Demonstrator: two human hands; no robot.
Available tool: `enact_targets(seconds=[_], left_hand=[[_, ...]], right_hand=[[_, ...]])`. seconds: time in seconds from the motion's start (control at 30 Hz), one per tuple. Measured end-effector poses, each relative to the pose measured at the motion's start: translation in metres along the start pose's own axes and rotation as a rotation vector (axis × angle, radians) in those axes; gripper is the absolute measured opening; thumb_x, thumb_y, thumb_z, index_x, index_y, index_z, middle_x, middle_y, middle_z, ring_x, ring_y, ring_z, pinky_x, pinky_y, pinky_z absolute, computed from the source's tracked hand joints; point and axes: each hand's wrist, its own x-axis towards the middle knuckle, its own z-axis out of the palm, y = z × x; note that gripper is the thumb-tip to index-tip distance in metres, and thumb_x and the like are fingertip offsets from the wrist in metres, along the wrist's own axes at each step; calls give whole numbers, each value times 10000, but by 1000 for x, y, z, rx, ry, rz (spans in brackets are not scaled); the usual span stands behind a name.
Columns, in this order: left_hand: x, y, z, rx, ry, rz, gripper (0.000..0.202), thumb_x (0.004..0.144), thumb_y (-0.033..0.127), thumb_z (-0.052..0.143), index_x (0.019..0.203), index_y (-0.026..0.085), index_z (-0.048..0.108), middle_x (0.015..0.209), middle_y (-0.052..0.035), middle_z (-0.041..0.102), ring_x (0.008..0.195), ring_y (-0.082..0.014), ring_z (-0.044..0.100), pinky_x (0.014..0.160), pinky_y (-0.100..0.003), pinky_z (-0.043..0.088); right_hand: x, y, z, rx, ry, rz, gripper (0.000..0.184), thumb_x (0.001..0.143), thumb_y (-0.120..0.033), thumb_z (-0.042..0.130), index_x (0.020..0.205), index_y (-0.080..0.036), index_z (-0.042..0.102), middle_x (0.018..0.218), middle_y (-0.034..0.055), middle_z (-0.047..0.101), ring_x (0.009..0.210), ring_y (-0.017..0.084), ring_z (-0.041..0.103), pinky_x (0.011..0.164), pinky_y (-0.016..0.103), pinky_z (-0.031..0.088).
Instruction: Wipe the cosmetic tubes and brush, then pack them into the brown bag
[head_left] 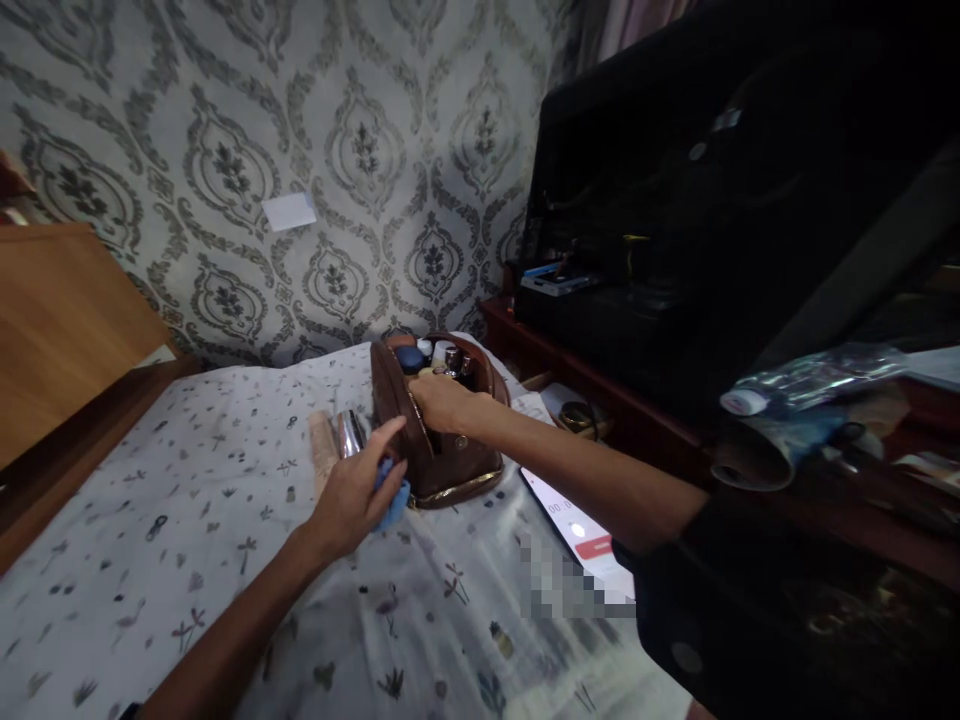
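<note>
Fingers of the left hand (345,510) half-spread, index tip up by the near-left side of the brown bag (457,484), others curled over a blue cloth-like item (394,508); can't tell if that's gripped or just lying behind them; right hand (450,403) is inside the bag's open mouth, fingers bent down, tips hidden, so can't tell how wide they are or whether they have hold of anything.

Bag stands unzipped on the patterned sheet (217,480), near the wall; beige tube (322,445) and silver cylinder (349,434) lie just left of it, phone (577,530) to its right.

Handling, my read: walls look like leather or similar, soft but with some body; likely bottom-heavy with the small containers inside, so rim alone would sag and tip the load; better to support the base and one side wall; rim is fine for steadying, keep skin off the zip teeth; blue item looks soft and light, pinch anywhere; silver cylinder looks smooth, probably slippery, wrap it round the middle; tube probably squeezable, go easy.
</note>
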Motion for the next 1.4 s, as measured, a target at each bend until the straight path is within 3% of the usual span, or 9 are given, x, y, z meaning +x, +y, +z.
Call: enact_targets(seconds=[0.1,0.27,0.43,0.6,0.77,0.97,1.07,1.23,1.4], left_hand=[[5,-18,-19,-50,126,-129,507,951,380,486,1414,179,440,881,-25,684,763,-167,641,751,-294,514],[9,-83,-50,-49,345,-344,406,855,436,514,1143,165,608,852,-37,696,820,-206,646,765,-309,502],[9,-126,-46,171,196,-396,321,848,354,438,1018,166,636,992,-83,719,932,-232,664,857,-346,522],[31,-126,-30,341,21,-419,380,907,309,411,1179,140,616,1172,-144,692,1110,-256,641,994,-371,474],[54,-124,-17,429,-126,-466,479,917,396,482,1324,157,564,1222,-183,682,1129,-315,649,916,-400,493],[66,-126,-13,456,-240,-502,349,851,488,578,1034,211,685,1029,-123,759,1004,-315,694,775,-337,488],[66,-127,-15,425,-214,-495,310,808,485,614,952,219,682,974,-98,757,948,-296,693,725,-316,475],[57,-121,-25,334,-83,-465,340,861,458,494,1060,209,612,901,-35,698,814,-198,666,677,-263,485],[40,-97,-45,183,198,-336,360,797,510,540,985,211,610,802,-10,604,738,-195,601,689,-285,486]], right_hand=[[-3,6,-3,7,14,2,345,907,-59,507,1202,-52,685,1213,230,695,1136,279,679,892,302,513],[-27,-3,-19,48,195,111,323,941,-134,446,1099,-105,726,1113,207,729,1043,289,698,816,324,501],[-52,-42,-10,243,400,-39,278,972,-183,468,1085,-164,721,978,102,754,937,208,690,803,265,450],[-44,-84,51,424,239,-166,218,947,-157,506,976,-167,722,944,68,731,910,179,670,800,243,452],[-13,-105,110,390,259,-48,350,943,-133,468,1258,-77,611,1299,202,607,1159,270,601,978,354,476],[7,-109,153,457,393,-1,425,916,-126,498,1327,-27,546,1377,238,548,1310,320,491,1138,472,383],[8,-107,168,541,505,-9,407,896,-131,537,1300,-95,564,1402,214,531,1315,311,485,1135,505,392],[7,-104,172,657,557,24,457,884,-116,531,1340,-121,513,1396,197,528,1313,295,484,1123,477,421],[6,-106,166,692,561,41,536,899,-167,537,1419,-87,435,1355,210,559,1284,303,515,1110,473,438]])
